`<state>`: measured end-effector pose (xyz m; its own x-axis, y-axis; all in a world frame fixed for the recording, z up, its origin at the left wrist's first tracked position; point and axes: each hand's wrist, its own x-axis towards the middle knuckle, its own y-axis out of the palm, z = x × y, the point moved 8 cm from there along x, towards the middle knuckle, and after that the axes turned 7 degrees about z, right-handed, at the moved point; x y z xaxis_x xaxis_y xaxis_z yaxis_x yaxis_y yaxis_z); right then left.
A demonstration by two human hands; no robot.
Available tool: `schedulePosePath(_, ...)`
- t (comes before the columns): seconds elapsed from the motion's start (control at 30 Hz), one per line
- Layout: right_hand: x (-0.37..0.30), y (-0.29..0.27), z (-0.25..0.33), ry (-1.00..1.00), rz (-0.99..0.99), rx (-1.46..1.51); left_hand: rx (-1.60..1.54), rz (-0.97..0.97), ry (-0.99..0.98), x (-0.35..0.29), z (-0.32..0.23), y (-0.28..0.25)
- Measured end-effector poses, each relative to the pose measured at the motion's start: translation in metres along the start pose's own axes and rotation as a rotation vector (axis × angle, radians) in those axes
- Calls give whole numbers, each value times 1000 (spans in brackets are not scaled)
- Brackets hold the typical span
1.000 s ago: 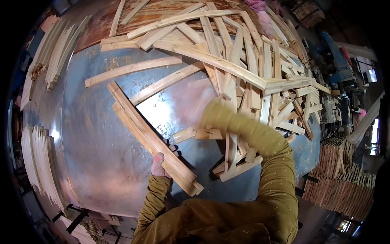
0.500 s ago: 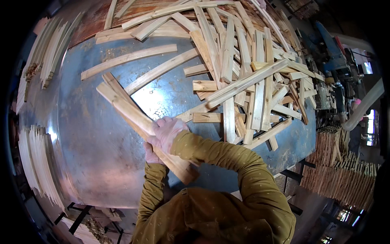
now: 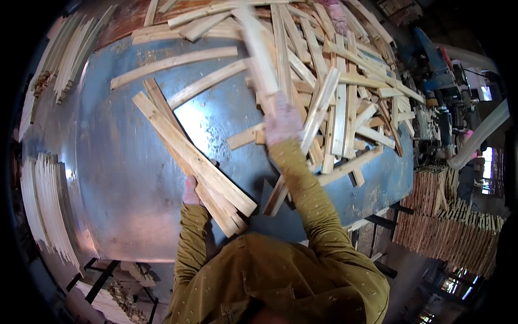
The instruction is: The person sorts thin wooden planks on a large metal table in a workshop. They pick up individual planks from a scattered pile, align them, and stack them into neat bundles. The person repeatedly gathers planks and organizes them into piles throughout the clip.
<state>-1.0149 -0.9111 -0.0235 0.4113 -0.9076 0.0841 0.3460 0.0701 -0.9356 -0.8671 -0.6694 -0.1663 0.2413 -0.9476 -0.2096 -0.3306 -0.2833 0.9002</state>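
Note:
My left hand (image 3: 191, 191) is closed round the near part of a small bundle of wooden slats (image 3: 189, 156), holding them slanted above the metal tabletop. The slats overlap, and their far ends fan slightly apart. To the right, my right hand (image 3: 283, 123) grips the near end of another slat (image 3: 258, 51), which is blurred by motion and points away from me. This hand is at the left side of a loose heap of slats (image 3: 341, 116). Both hands look pinkish, and the right one's fingers are partly smeared.
A co-worker's pink-gloved hand (image 3: 337, 16) reaches into the far side of the heap. Single slats (image 3: 172, 66) lie across the metal table (image 3: 118, 189). Stacked strips (image 3: 48, 205) stand along the left. Machinery (image 3: 440, 81) and stacked wood (image 3: 448, 227) are at the right.
My right hand has left the bundle and moved right and away, now gripping a slat by the heap. My left hand stays on the bundle. A co-worker's hand shows more at the far side.

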Motion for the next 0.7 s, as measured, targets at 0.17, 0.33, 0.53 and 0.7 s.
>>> schedulePosePath(0.17, -141, 127, 94, -270, 416, 422, 228, -173, -55, -33, -18, -20)
schedulePosePath(0.33, -201, 105, 191, -116, 732, 1121, -29, -249, -5, -96, -85, 31)
schedulePosePath(0.53, -253, 190, 267, -127, 909, 1092, 893, -475, -12, -139, -219, -14)
schedulePosePath(0.7, -268, 203, 309, -173, 1304, 220, 1590, -841, -377, -157, -251, -73)
